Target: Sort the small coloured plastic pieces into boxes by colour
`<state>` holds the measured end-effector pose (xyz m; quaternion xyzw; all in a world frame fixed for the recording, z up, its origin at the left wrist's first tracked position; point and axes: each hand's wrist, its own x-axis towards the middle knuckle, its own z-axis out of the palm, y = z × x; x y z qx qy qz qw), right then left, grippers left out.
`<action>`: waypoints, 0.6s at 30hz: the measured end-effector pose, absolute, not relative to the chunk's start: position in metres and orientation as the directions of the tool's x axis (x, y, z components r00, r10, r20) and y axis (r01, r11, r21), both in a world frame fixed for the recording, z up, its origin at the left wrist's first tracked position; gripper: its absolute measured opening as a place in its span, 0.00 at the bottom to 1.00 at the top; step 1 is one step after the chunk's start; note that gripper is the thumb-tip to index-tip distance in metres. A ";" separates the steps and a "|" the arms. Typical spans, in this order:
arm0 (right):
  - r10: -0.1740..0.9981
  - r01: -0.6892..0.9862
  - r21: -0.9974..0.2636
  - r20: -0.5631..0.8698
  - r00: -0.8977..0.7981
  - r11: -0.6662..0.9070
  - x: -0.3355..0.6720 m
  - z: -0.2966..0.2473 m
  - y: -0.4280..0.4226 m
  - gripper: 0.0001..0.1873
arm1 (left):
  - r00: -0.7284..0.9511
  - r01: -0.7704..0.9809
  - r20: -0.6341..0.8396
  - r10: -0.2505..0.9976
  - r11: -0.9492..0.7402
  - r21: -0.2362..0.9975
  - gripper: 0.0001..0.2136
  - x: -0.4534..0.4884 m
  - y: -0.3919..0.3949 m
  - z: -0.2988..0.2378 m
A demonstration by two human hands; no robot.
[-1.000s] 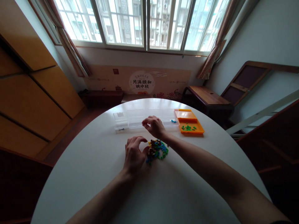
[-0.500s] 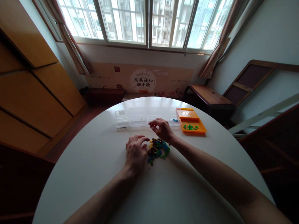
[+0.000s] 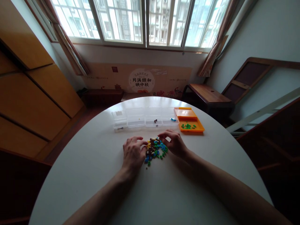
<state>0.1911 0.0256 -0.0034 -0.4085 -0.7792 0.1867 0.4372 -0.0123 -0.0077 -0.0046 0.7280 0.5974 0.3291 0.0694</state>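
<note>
A loose pile of small toy building bricks (image 3: 153, 149) in brown, yellow, blue and green lies on the white table between my hands. At its left edge my left hand (image 3: 133, 152) rests with curved fingers apart, the thumb and index finger beside the yellow and brown bricks. My right hand (image 3: 175, 142) reaches over the pile's right side. Its thumb and index finger are bent with a gap between them, and I see no brick in them. Beyond the hands, brown bricks (image 3: 155, 121) lie in a clear plastic compartment box (image 3: 136, 124), with blue bricks (image 3: 173, 119) in its rightmost compartment.
An orange tray (image 3: 199, 128) holding several green bricks (image 3: 187, 126) adjoins the clear box on the right. The round white table (image 3: 93, 175) has its far curved edge just behind the containers. A wooden bench (image 3: 209, 93) stands beyond, at the right.
My right hand has moved from over the clear box back toward me, to the pile's right side. The brown bricks in the box now show. My left hand stays by the pile.
</note>
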 end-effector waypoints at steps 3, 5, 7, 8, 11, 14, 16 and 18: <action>0.800 0.492 -0.635 0.524 -0.293 0.596 0.192 -0.007 0.023 0.07 | 0.074 0.827 0.398 0.914 -0.279 0.487 0.07 -0.012 -0.007 -0.005; 0.799 0.503 -0.627 0.523 -0.295 0.596 0.192 -0.008 0.023 0.07 | 0.078 0.826 0.415 0.906 -0.292 0.482 0.07 -0.012 -0.007 -0.006; 0.799 0.513 -0.618 0.524 -0.296 0.595 0.192 -0.009 0.022 0.07 | 0.083 0.824 0.438 0.895 -0.309 0.474 0.06 -0.011 -0.007 -0.007; 0.798 0.520 -0.612 0.525 -0.297 0.596 0.191 -0.010 0.022 0.07 | 0.085 0.825 0.444 0.892 -0.313 0.471 0.06 -0.011 -0.007 -0.007; 0.792 0.541 -0.589 0.529 -0.303 0.600 0.190 -0.011 0.021 0.07 | 0.082 0.828 0.427 0.901 -0.300 0.474 0.06 -0.010 -0.008 -0.006; 0.796 0.555 -0.581 0.521 -0.309 0.596 0.190 -0.010 0.020 0.07 | 0.075 0.831 0.387 0.919 -0.272 0.485 0.06 -0.009 -0.008 -0.004; 0.805 0.568 -0.582 0.510 -0.302 0.582 0.190 -0.009 0.019 0.07 | 0.073 0.833 0.383 0.921 -0.267 0.484 0.06 -0.009 -0.007 -0.004; 0.821 0.596 -0.581 0.497 -0.280 0.555 0.190 -0.008 0.019 0.08 | 0.082 0.833 0.396 0.915 -0.281 0.477 0.07 -0.008 -0.007 -0.004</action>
